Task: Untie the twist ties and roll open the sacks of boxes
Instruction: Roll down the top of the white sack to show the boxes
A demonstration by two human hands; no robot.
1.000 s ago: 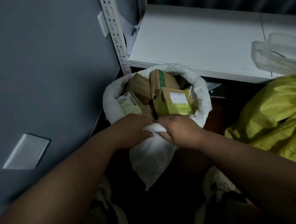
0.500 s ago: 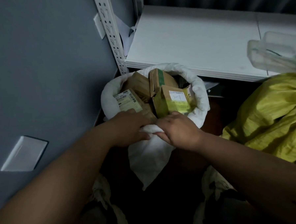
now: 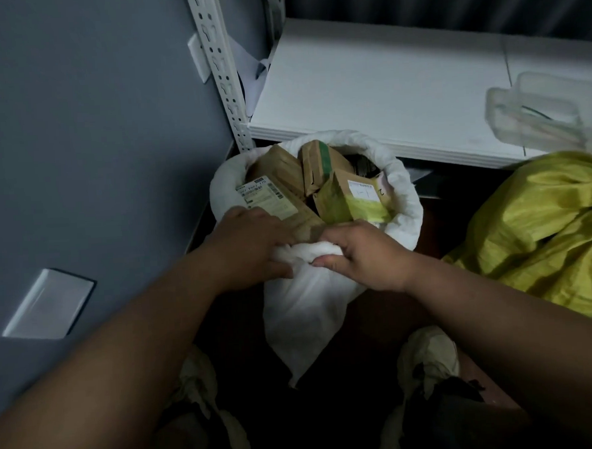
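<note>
A white sack stands on the floor under a shelf, its mouth rolled down into a thick rim. Several brown cardboard boxes with labels show inside it. My left hand grips the near part of the rolled rim, fingers curled over the fabric. My right hand grips the same rim right beside it, thumb under the roll. No twist tie shows in the frame.
A yellow sack lies bunched at the right. A white shelf board overhangs the white sack, with a clear plastic container on it and a perforated upright at its left. A grey wall stands left. My shoes are below.
Both hands have pushed slightly up and forward along the near rim, rolling the white fabric further down. The boxes stand out a little more.
</note>
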